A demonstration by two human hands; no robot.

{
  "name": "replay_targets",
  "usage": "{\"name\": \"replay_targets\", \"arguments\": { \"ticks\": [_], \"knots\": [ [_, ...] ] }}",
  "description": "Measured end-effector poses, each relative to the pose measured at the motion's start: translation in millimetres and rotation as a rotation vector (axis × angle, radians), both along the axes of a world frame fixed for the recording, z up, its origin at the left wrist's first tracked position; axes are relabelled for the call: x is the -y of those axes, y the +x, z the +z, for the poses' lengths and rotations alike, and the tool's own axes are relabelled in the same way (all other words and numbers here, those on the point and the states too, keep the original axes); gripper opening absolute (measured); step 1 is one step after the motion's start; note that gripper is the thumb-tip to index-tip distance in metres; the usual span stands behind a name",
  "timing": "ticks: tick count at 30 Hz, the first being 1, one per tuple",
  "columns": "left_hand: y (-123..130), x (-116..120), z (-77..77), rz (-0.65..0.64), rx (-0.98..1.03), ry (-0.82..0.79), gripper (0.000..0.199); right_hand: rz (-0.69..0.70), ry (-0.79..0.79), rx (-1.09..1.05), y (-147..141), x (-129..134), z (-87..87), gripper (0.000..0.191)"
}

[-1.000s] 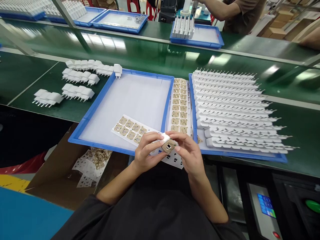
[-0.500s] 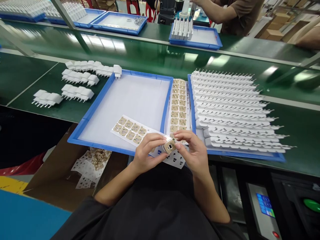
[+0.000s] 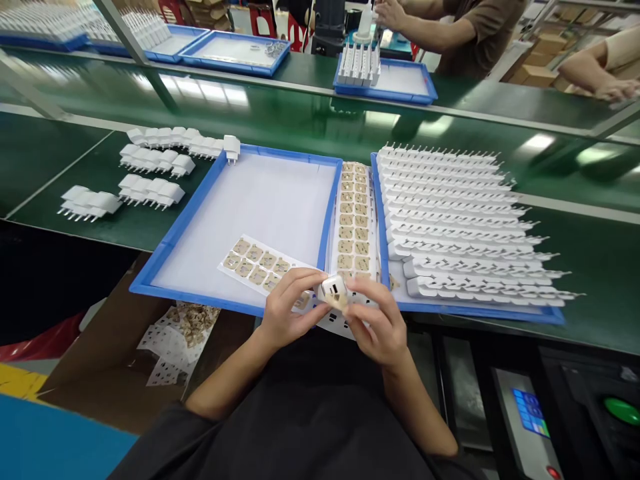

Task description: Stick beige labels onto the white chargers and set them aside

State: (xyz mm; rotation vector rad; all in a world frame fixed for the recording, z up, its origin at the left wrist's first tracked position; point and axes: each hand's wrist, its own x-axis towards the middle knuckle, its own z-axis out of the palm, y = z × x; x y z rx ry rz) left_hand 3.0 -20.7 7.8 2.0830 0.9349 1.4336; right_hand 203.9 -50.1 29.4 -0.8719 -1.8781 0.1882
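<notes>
A small white charger (image 3: pixel 333 287) is pinched between the thumb and fingers of my left hand (image 3: pixel 290 307), its port face turned up toward me. A tan paper film (image 3: pixel 337 301) hangs partly lifted at the lower part of that face, leaving white around the dark port. The thumb of my right hand (image 3: pixel 377 320) grips the film's edge, and its index finger rests by the charger's right side. Under my hands lies a sheet of tan stickers (image 3: pixel 255 263), crossing the rim of the left blue tray (image 3: pixel 180 230). More sticker sheets (image 3: pixel 354 220) are stacked between the trays.
Rows of white chargers fill the right blue tray (image 3: pixel 485 313). Loose chargers (image 3: pixel 150 190) stand on the green table at left. A cardboard box (image 3: pixel 95 363) below holds scrap film. A touchscreen device (image 3: pixel 530 413) is at lower right. Across the line a co-worker's arm (image 3: pixel 440 33) shows.
The tan film, which lay flat over the charger's face, is now peeled down from its upper part. My right hand has moved slightly down and closed in on the film.
</notes>
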Motion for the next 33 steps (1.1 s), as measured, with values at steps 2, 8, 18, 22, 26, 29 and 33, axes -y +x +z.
{"name": "replay_targets", "arguments": {
  "ticks": [2,8,18,22,26,29,33],
  "knots": [
    [-5,0,-2.0,0.029,0.022,-0.114,0.043,-0.036,-0.033,-0.057,15,6,2.2,0.017],
    [-20,-7,-1.5,0.136,-0.012,-0.280,0.040,-0.605,-0.094,0.386,70,-5,7.6,0.008],
    [-61,-46,11.8,0.278,-0.253,-0.157,0.039,-0.572,-0.021,0.286,73,-4,2.9,0.017],
    [-85,-113,21.8,0.392,-0.481,-0.189,0.040,-0.295,-0.040,0.166,54,-3,-7.6,0.027],
    [-101,-201,33.8,0.540,-0.670,-0.297,0.042,-0.099,-0.072,0.200,27,-5,-18.2,0.025],
    [-107,-258,38.8,0.627,-0.671,-0.317,0.041,-0.095,-0.078,0.202,18,-6,-23.0,0.022],
    [-112,-306,40.4,0.740,-0.627,-0.329,0.038,-0.090,-0.084,0.210,18,-5,-26.5,0.019]
  ]
}}
